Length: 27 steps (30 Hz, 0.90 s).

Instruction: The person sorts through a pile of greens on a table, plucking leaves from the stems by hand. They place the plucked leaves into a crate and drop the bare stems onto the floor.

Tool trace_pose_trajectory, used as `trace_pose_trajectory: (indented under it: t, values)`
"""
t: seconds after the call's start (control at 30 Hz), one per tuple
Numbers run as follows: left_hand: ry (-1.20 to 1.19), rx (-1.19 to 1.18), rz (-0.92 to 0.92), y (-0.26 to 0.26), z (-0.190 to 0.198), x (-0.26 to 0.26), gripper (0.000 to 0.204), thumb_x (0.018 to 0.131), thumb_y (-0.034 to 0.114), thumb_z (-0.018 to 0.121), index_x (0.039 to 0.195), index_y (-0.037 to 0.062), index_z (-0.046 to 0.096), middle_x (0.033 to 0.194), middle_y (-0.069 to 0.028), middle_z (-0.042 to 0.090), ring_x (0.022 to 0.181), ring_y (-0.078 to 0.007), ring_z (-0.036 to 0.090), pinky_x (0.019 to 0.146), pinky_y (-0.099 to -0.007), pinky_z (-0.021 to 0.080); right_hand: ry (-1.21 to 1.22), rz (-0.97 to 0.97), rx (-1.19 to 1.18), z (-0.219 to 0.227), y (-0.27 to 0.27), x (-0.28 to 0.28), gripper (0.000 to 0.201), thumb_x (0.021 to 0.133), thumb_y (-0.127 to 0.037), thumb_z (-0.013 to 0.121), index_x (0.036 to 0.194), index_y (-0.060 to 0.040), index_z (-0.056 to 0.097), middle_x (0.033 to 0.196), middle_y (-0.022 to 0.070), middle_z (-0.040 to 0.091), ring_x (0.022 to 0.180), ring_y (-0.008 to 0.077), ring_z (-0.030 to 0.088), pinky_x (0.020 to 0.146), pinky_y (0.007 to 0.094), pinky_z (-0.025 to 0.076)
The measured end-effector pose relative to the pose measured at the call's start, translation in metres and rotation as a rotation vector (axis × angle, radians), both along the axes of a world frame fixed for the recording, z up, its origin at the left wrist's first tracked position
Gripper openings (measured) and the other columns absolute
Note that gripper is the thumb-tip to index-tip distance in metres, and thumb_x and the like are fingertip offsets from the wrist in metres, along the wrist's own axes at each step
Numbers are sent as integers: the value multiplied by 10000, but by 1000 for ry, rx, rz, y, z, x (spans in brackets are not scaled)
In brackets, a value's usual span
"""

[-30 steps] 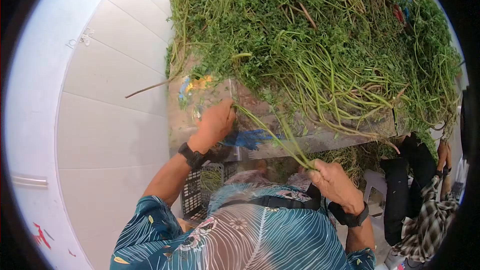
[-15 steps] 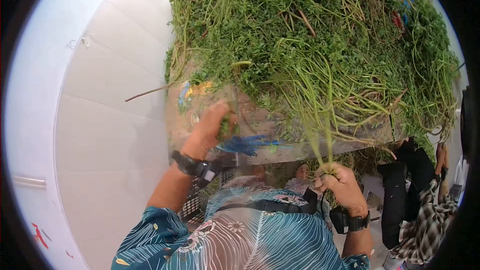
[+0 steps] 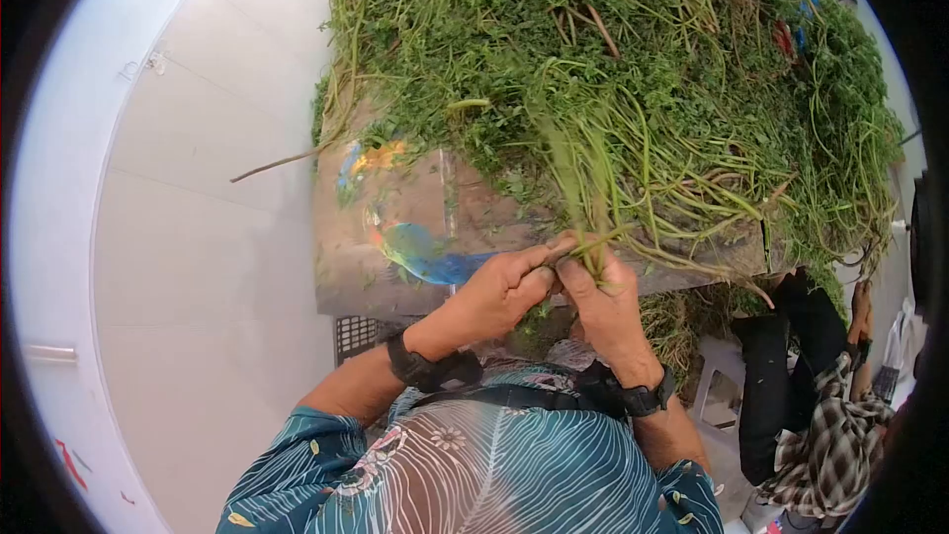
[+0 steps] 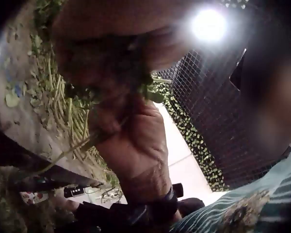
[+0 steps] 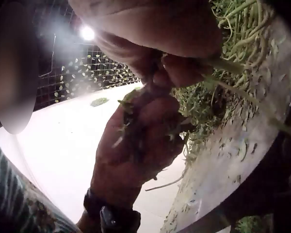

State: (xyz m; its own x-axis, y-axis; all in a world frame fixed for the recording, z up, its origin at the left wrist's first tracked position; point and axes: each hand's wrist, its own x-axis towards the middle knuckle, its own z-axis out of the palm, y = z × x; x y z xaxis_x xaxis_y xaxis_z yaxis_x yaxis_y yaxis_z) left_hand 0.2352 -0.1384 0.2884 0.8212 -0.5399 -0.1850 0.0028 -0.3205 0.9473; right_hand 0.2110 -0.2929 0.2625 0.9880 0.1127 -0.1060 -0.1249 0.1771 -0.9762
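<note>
Just over the table's front edge, both hands meet on a few long green stems (image 3: 591,255). My right hand (image 3: 608,311) grips these stems between thumb and curled fingers. Right against it, my left hand (image 3: 497,299) pinches at the stems with thumb and forefinger. Small green leaves (image 5: 128,109) stick out of the left hand's curled fingers in the right wrist view. Behind the hands lies a big heap of leafy green stems (image 3: 514,40), its nearer stalks lying loose toward the edge.
The table (image 3: 341,272) has a worn printed cover strewn with leaf bits. A long brown stem (image 3: 272,166) juts past its left side. Below stands a black plastic crate (image 3: 354,334). At the right, a person in a checked shirt (image 3: 825,455) sits near a pale stool (image 3: 714,386).
My left hand moved away leftward from the stems with leaves in it, then came right to the stems again. My right hand has risen toward the table edge, still holding the stems.
</note>
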Motion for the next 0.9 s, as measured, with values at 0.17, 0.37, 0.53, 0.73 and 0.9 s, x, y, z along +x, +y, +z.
trace_pose_trajectory:
  t: [0.17,0.37,0.53,0.73,0.9]
  values:
    - [-452,141,-115,10,-15,-1,266,817,109,496,1071,32,519,715,-150,519,591,-296,515,543,-344,432,185,80,233,5,-5,-1,218,886,-212,555,979,-16,574,928,29,569,636,82,500,561,219,408]
    - [-617,292,-221,24,-5,-4,127,797,112,536,769,75,418,668,-109,482,625,-314,534,511,-399,422,321,227,376,5,-3,9,218,890,-227,535,916,-14,575,856,52,586,559,104,514,511,225,410]
    - [-629,208,-234,33,-6,-21,120,778,108,548,780,79,432,628,-112,477,609,-311,541,500,-399,417,520,212,701,-3,-3,19,173,884,-186,527,907,-18,563,724,73,580,524,122,522,464,258,414]
    - [-255,308,13,63,-30,-40,161,816,180,551,839,39,477,629,-156,517,585,-341,525,541,-414,421,396,501,15,6,13,20,173,875,-134,490,959,9,537,708,76,593,601,140,574,535,273,477]
    - [30,168,356,102,-22,-71,256,797,266,590,815,12,559,652,-160,547,556,-269,527,550,-348,420,247,666,-185,1,38,10,171,853,-104,467,925,25,554,765,75,616,669,146,587,623,293,485]
